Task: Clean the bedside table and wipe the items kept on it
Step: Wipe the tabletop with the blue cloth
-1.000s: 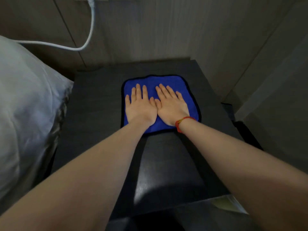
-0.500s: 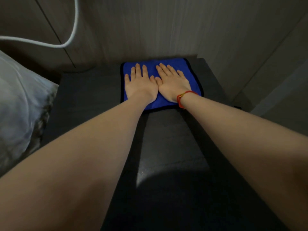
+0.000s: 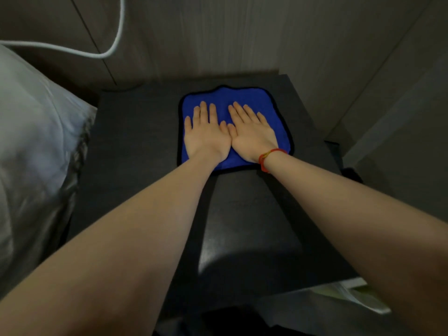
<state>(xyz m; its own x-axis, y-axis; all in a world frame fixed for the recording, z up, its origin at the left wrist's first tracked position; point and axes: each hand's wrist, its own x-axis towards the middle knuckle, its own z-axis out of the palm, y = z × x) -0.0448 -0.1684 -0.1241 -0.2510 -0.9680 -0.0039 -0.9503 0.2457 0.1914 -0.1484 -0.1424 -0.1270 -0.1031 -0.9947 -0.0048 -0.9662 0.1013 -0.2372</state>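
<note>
Both hands flat on the blue microfibre cloth (image 3: pixel 232 132) at the counter's (image 3: pixel 135 146) far right: left hand (image 3: pixel 206 135) and right hand (image 3: pixel 253 134), fingers straight, holding nothing. We'd keep palm pressure even, overlap passes, and cover the bare left side next.

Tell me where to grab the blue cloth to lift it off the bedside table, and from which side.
Probably pinch the far edge of the blue cloth, coming from above. It lies flat on the bedside table, with the left hand and right hand pressing its middle. That far edge is bare and slightly rippled, so fingers could catch it there.
</note>
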